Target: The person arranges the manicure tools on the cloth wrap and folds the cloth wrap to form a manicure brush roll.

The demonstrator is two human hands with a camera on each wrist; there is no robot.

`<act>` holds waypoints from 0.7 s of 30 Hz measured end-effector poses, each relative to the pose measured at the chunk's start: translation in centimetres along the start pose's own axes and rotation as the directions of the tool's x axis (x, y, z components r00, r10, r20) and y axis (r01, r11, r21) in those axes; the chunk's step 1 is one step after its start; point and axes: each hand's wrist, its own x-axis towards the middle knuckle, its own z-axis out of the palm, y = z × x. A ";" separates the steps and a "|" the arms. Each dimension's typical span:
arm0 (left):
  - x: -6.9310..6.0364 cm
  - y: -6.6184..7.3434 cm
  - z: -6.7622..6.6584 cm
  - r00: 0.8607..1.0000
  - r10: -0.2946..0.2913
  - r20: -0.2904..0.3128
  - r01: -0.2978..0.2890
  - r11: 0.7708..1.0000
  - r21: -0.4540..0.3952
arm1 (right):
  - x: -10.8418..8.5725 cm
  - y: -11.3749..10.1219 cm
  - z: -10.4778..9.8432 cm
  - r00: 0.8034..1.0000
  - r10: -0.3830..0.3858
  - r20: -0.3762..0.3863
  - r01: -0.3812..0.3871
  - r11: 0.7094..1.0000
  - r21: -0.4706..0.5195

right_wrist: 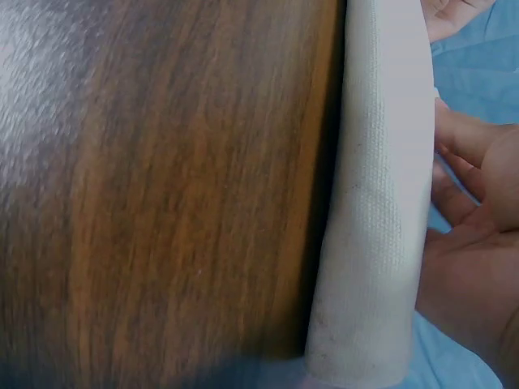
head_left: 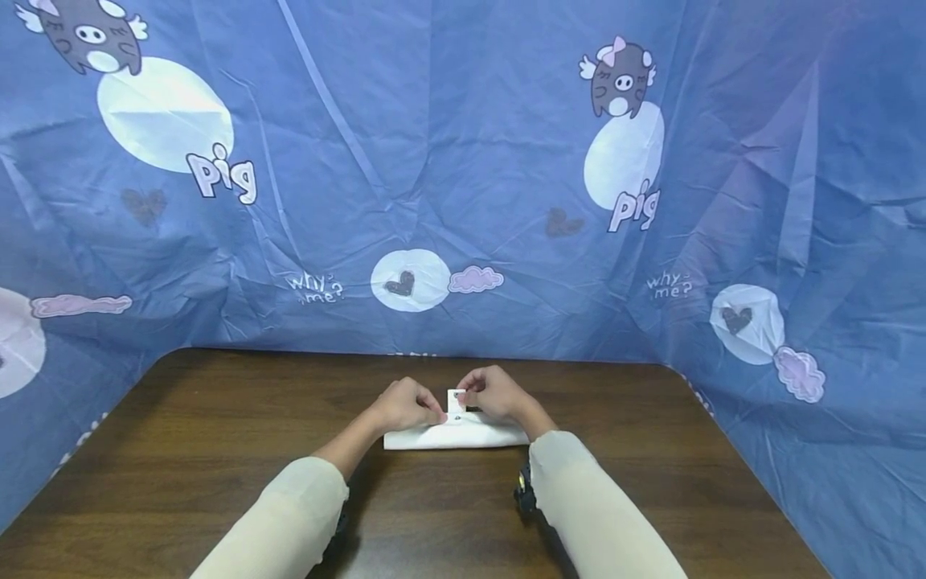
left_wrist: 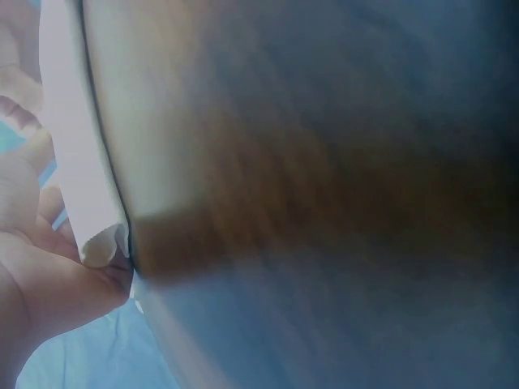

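A long white roll of canvas-like fabric [head_left: 448, 438] lies across the table, its weave plain in the right wrist view and its open, folded end [left_wrist: 99, 247] showing in the left wrist view. From its far side stands a small white tab [head_left: 453, 398] with a metal snap, and a second snap [head_left: 457, 418] sits on the roll below. My right hand [head_left: 497, 393] pinches the tab's right edge between thumb and fingers. Just left of the tab, my left hand [head_left: 405, 405] pinches the roll's upper edge with thumb and forefinger. The fingertips' exact hold is partly hidden.
The brown wood-grain table [head_left: 239, 450] extends around the roll on all sides. Behind and beside it hangs a blue printed cloth [head_left: 506, 201]. A dark device [head_left: 525, 489] shows beneath the right sleeve [head_left: 586, 498].
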 end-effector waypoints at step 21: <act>-0.3 0.3 -0.3 1.000 -0.024 0.004 0.024 1.000 -0.013 | -1.6 -1.0 -1.7 0.961 -0.194 0.196 0.228 0.959 -0.169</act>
